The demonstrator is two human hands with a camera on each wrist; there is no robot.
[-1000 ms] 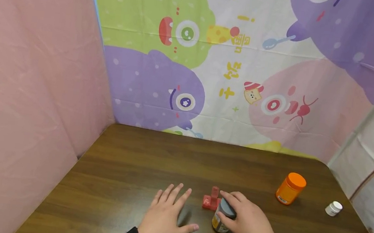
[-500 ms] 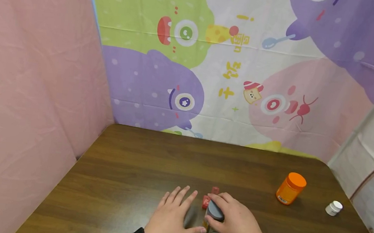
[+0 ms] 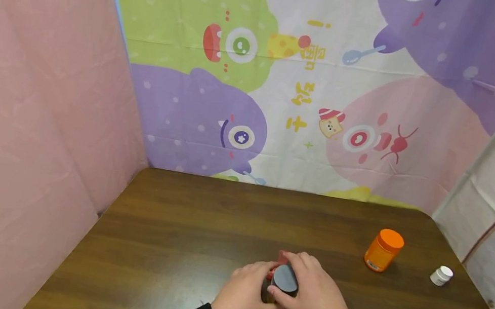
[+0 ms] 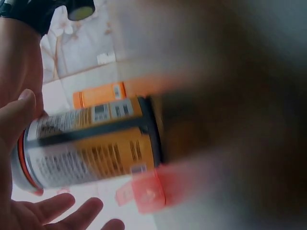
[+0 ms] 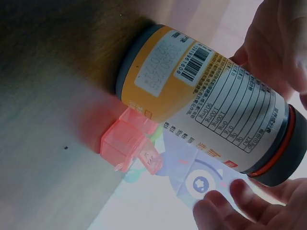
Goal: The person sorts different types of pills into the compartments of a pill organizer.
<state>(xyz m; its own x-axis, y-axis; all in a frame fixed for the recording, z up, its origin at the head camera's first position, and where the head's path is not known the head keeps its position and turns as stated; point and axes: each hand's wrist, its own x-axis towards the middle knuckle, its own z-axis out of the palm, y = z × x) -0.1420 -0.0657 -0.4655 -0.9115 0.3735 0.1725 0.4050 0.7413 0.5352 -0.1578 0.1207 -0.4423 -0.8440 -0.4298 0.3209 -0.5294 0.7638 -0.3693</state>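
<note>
A supplement bottle (image 5: 201, 103) with a dark grey lid (image 3: 285, 278), an orange-red neck ring and a yellow-and-white printed label stands upright near the table's front. My right hand (image 3: 320, 300) holds it near the lid, thumb on the near side and fingers on the far side. From the left, my left hand (image 3: 241, 291) curves round the same bottle, its thumb in front; in the left wrist view some of its fingers (image 4: 86, 211) stand off the side. Just behind the bottle sits a red translucent pill box (image 5: 123, 143) with a raised flap, mostly hidden by the hands in the head view.
An orange jar (image 3: 384, 250) stands farther back at the right of the brown wooden table (image 3: 199, 215). Beyond it, near the right edge, is a small white bottle (image 3: 441, 276). A cartoon-print curtain (image 3: 300, 94) hangs behind the table, with a pink one (image 3: 38, 100) at the left.
The right hand has brought the bottle leftward, in front of the pill box. My left hand, spread flat beside it earlier, has moved right and bent round the bottle.
</note>
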